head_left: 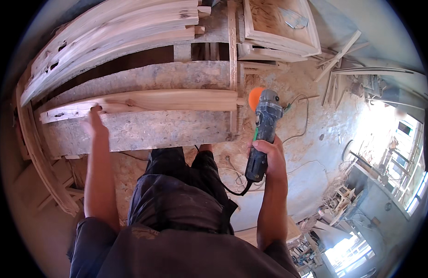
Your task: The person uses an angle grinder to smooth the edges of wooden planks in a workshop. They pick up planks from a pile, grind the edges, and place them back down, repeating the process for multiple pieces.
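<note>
A: It's a dusty woodworking shop with a sawdust-covered floor (316, 139), bright windows at the lower right of the frame and timber stacked along the top. What sits closest to the camera?

B: At the bottom centre, the person's dark work trousers (186, 185). Just right of them the right hand (265, 155) is closed around the rear grip of a grey-blue angle grinder with an orange sanding disc (265, 125). Its black cord loops down toward the trousers. The disc points up the frame, just off the right end of the plank and seemingly clear of it.

A: And the other hand?

B: At centre left the left hand (95, 123) reaches forward, fingers spread and pressed flat near the left end of a long, pale, slightly curved wooden plank (177, 99). It grips nothing. The plank lies across a rough, dust-coated chipboard bench (144, 129).

A: How would you do this step well?

B: As I judge it, keep that left palm firmly down so the plank cannot skate. Bring the disc in at a shallow angle, move along the grain, and keep the cord behind the tool.

A: Farther off?

B: At upper left lies a stack of similar curved pale boards (107, 32). At top centre-right lean framed wooden panels (278, 23), and loose slats (339, 55) lie scattered to their right.
</note>
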`<state>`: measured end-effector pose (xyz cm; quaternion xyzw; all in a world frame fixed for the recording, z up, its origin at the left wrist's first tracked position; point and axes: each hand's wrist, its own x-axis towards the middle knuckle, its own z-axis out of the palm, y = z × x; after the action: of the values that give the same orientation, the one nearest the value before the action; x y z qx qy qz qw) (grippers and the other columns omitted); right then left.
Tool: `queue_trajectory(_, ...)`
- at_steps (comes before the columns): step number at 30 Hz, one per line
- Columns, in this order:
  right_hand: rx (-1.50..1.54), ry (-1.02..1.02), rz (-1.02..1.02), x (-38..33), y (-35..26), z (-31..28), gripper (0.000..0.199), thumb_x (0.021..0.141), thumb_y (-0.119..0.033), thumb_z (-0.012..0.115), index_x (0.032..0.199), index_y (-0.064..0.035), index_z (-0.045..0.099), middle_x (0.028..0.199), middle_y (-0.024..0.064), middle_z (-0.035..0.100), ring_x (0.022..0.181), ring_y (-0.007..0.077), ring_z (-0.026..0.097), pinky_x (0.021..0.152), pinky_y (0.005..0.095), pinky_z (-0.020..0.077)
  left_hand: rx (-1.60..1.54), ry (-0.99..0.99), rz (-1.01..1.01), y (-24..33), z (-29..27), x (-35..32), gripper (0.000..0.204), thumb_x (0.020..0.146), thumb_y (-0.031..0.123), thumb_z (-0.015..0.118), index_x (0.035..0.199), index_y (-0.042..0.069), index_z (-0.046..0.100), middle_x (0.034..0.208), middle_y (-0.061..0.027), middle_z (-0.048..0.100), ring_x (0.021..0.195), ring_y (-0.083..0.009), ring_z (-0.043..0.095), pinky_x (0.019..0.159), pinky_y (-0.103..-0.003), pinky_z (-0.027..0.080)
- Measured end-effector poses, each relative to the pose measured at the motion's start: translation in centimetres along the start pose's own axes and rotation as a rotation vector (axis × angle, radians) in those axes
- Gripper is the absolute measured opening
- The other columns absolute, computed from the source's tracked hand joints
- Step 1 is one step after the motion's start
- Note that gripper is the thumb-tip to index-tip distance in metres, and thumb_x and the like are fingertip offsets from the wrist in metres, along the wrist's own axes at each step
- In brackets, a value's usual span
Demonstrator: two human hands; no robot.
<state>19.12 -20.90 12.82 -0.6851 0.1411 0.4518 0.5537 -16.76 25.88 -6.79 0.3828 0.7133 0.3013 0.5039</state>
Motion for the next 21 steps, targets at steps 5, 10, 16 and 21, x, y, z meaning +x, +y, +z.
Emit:
queue_trajectory(5,-0.027,-0.078,0.077,-0.4,-2.7,1.5,0.03,0.079,-0.015,0.069,0.101,0.0039,0.059,0.08,0.0154,0.068,0.065,0.0237,0.068,0.061,0.0377,0.0579,0.028,0.036,-0.123,5.4,0.9,5.0,0.061,0.091,0.036,0.076,0.134,-0.002,0.054,0.134,-0.0229,0.057,0.118,-0.034,0.062,0.082,-0.051,0.065)
queue_trajectory(10,-0.095,-0.041,0.127,-1.8,-3.0,2.7,0.033,0.083,-0.012,0.068,0.108,0.0034,0.055,0.083,0.0158,0.068,0.066,0.0242,0.068,0.06,0.0382,0.059,-0.039,0.011,-0.45,6.0,1.5,7.0,0.04,0.096,0.029,0.068,0.123,0.003,0.054,0.118,-0.0226,0.059,0.114,-0.037,0.063,0.083,-0.062,0.066)
queue_trajectory(16,0.095,-0.004,0.168,-6.0,0.5,0.0,0.035,0.082,-0.012,0.07,0.111,0.0012,0.054,0.087,0.0169,0.068,0.069,0.0256,0.07,0.062,0.04,0.0614,-0.178,-0.295,0.05,-1.3,-10.5,12.3,0.039,0.097,0.019,0.065,0.126,-0.006,0.058,0.126,-0.0226,0.061,0.123,-0.0421,0.06,0.1,-0.064,0.054)
queue_trajectory(21,0.354,0.222,0.174,-10.6,3.4,-2.9,0.033,0.083,-0.016,0.069,0.109,0.0005,0.056,0.089,0.018,0.068,0.07,0.0278,0.07,0.062,0.0415,0.0619,-0.814,-0.104,-0.094,6.2,-13.3,-0.8,0.048,0.097,0.016,0.069,0.138,-0.006,0.053,0.136,-0.0274,0.057,0.13,-0.0446,0.055,0.109,-0.064,0.048)
